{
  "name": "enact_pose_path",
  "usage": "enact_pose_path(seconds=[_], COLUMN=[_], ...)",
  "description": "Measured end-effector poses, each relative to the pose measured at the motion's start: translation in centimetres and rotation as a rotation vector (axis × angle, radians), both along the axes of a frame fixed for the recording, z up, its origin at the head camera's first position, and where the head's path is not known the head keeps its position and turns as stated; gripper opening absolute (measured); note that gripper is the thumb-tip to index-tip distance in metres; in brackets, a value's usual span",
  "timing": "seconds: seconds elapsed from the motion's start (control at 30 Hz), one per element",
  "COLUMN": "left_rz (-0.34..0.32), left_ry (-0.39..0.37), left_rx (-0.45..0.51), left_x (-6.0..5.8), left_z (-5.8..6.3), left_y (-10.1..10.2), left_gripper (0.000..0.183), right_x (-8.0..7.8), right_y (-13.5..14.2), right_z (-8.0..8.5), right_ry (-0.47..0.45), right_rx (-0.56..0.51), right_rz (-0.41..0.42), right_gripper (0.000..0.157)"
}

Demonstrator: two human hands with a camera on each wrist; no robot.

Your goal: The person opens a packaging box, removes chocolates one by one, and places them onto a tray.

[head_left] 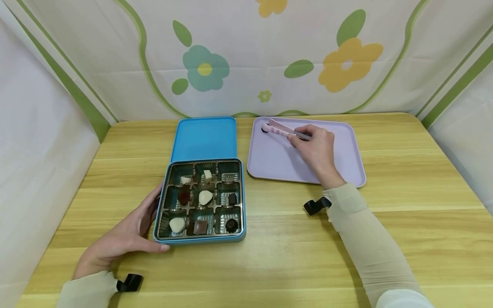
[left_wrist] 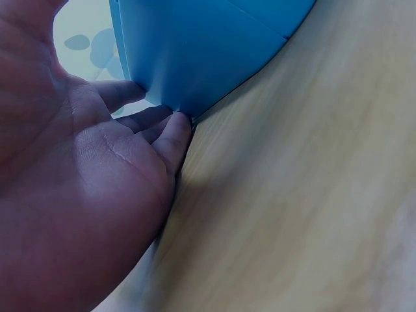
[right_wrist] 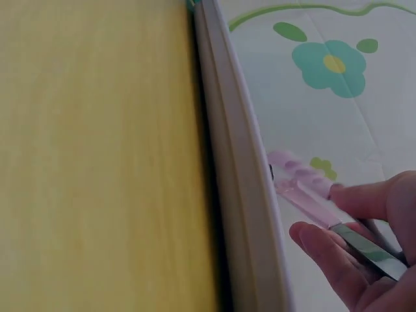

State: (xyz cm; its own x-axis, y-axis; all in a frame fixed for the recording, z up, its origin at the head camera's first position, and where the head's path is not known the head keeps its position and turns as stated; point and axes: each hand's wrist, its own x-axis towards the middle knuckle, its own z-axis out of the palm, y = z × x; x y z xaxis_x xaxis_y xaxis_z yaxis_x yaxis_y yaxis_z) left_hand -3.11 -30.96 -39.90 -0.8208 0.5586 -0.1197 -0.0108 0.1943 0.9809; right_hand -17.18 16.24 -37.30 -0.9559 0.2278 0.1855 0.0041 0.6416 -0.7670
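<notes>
My right hand (head_left: 316,147) grips a pair of small tongs (head_left: 284,129) with pink tips and metal handles. The tong tips are at a small dark chocolate (head_left: 263,129) near the far left corner of the lilac tray (head_left: 346,169); they partly cover it. In the right wrist view, thumb and fingers pinch the tongs (right_wrist: 312,201) from both sides. My left hand (head_left: 129,233) rests against the near left corner of a blue tin (head_left: 204,241), thumb along the front, fingertips on its left side (left_wrist: 195,52).
Inside the tin, a divided insert holds white pieces (head_left: 205,197), brown pieces (head_left: 200,227) and dark pieces (head_left: 231,225); its far right compartment holds no piece. A blue lid (head_left: 205,137) lies behind the tin, left of the tray. Flowered cloth (head_left: 246,51) encloses the wooden table (head_left: 277,265).
</notes>
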Motion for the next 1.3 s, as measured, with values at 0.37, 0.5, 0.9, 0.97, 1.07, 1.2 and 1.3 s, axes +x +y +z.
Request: enact_pose_path(seconds=[0.37, 0.5, 0.9, 0.97, 1.07, 1.2, 1.3], left_rz=[-0.032, -0.030, -0.004, 0.008, 0.024, 0.031, 0.028], left_ry=[0.038, 0.043, 0.021, 0.020, 0.015, 0.016, 0.018], left_rx=[0.023, 0.020, 0.005, -0.008, -0.029, -0.050, -0.059], left_x=[-0.1, -0.2, 0.0, 0.0, 0.1, 0.1, 0.1], left_z=[0.3, 0.3, 0.2, 0.3, 0.3, 0.3, 0.4], left_y=[0.3, 0.3, 0.6, 0.6, 0.7, 0.8, 0.8], left_gripper=[0.139, 0.138, 0.138, 0.139, 0.140, 0.141, 0.140], right_x=[1.4, 2.2, 5.2, 5.3, 5.5, 5.8, 6.0], right_y=[-0.3, -0.6, -0.3, -0.3, -0.7, -1.1, -1.4], right_z=[1.9, 3.1, 4.8, 5.0, 5.3, 5.7, 5.8], right_ry=[0.048, 0.005, -0.031, -0.040, -0.069, -0.079, -0.061], right_rx=[-0.049, -0.096, -0.089, -0.078, -0.075, -0.045, -0.016], right_rz=[0.065, 0.176, 0.573, 0.620, 0.694, 0.770, 0.801], right_gripper=[0.032, 0.027, 0.018, 0.017, 0.017, 0.018, 0.018])
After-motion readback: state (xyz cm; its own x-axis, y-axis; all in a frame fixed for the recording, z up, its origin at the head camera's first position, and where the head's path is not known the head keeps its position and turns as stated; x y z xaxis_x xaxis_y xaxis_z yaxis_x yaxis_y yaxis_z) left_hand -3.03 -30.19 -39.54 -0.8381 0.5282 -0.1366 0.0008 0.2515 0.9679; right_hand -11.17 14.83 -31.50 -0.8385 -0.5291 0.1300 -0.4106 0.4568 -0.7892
